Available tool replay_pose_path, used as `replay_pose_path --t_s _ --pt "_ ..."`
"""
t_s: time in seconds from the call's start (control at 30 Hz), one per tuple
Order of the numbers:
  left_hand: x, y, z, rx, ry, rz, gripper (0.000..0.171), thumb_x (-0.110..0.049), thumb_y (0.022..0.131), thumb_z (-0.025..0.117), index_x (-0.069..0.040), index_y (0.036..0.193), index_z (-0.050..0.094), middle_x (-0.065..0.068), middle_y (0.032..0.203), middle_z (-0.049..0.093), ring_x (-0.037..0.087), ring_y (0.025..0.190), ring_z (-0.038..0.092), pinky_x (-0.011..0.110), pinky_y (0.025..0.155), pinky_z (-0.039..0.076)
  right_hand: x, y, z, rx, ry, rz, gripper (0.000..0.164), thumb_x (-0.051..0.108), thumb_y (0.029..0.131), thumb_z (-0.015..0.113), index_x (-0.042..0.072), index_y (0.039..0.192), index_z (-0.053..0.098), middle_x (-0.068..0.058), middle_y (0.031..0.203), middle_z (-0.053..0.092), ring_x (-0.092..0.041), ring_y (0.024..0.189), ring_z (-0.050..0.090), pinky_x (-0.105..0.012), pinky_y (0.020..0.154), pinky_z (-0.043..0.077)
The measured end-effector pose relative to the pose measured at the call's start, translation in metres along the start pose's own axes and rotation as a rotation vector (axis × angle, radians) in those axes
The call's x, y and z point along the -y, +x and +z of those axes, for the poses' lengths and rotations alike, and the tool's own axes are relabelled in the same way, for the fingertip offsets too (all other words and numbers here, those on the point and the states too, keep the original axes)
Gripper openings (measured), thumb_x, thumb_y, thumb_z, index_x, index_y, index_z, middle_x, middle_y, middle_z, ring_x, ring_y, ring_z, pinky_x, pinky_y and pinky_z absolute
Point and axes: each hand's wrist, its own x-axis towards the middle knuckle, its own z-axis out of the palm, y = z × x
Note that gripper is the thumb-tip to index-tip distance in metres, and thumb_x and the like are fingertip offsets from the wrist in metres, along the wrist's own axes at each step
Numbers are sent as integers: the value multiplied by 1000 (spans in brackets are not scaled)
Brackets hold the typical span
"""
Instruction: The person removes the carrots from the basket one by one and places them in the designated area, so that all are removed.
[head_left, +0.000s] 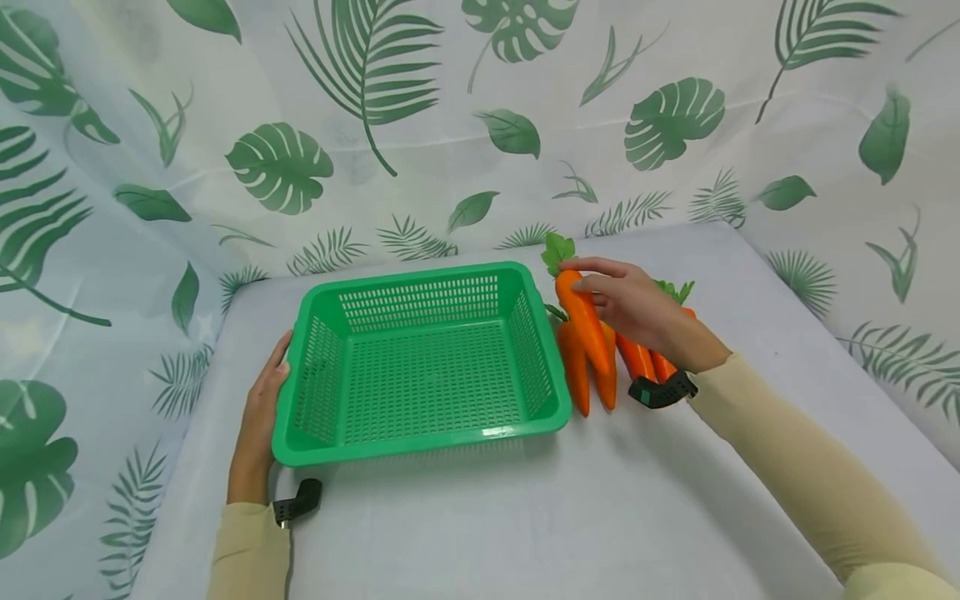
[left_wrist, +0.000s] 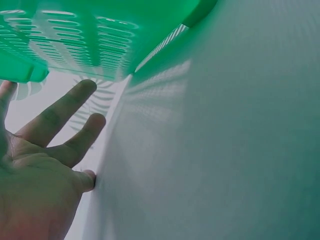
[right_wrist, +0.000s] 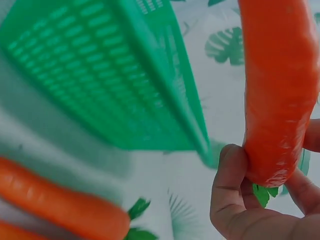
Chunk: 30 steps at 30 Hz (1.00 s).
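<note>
An orange carrot (head_left: 583,321) with a green leafy top is pinched near its leaf end by my right hand (head_left: 633,304). It is held up beside the right rim of a green plastic basket (head_left: 420,450), its tip pointing down toward me. In the right wrist view, thumb and fingers grip the thick end of the carrot (right_wrist: 280,95). My left hand (head_left: 262,404) rests against the basket's left side. The left wrist view shows that hand (left_wrist: 45,165) with its fingers spread and fairly straight beside the basket wall (left_wrist: 75,40).
Two more carrots (head_left: 574,375) lie on the white cloth-covered table (head_left: 465,525) under the held one. Further carrots (head_left: 637,360) with leaves lie partly hidden beneath my right hand and wrist. A leaf-printed curtain (head_left: 442,150) stands behind the table and at its sides.
</note>
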Motion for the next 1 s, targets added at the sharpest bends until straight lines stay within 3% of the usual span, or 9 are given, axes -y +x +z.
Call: replay_pose_path --t_s 0.2,0.3,0.57,0.7,0.8,1.0 --pt "0 0 0 -5 9 7 56 -44 118 33 -34 172 25 -7 176 21 15 156 22 34 118 22 -8 -9 -26 -54 2 8 43 17 110 60 8 153 57 -5 135 65 -21 112 64 -29 96 54" --pt "0 0 1 -3 5 9 56 -43 118 33 -33 172 25 -6 177 20 15 157 20 34 119 21 -11 -14 -40 -73 -12 21 44 20 110 61 11 154 58 -2 136 64 -21 117 62 -29 96 54" --pt "-1 -1 2 -7 5 11 56 -43 118 33 -33 172 25 -7 176 20 16 156 22 35 119 22 -22 -29 -77 -129 -77 89 52 30 111 62 17 160 50 -4 151 46 -23 130 48 -26 93 54" --pt "-2 -1 3 -3 -5 19 56 -42 118 34 -30 173 25 -6 177 20 15 157 21 34 120 21 -28 -36 -92 -166 -151 100 54 35 111 61 20 162 48 -1 151 45 -21 129 49 -24 92 53" --pt "-2 -1 2 -1 -9 19 57 -42 118 34 -31 173 25 -6 177 20 15 157 20 34 120 21 -31 -41 -102 -184 -148 100 57 36 111 61 20 163 46 -1 152 45 -20 129 49 -23 91 53" --pt "1 0 1 3 -7 15 56 -42 118 33 -32 172 25 -6 177 19 15 157 19 36 121 19 -36 -50 -121 -231 -183 129 62 38 113 57 21 168 36 -9 171 26 -17 134 44 -21 94 53"
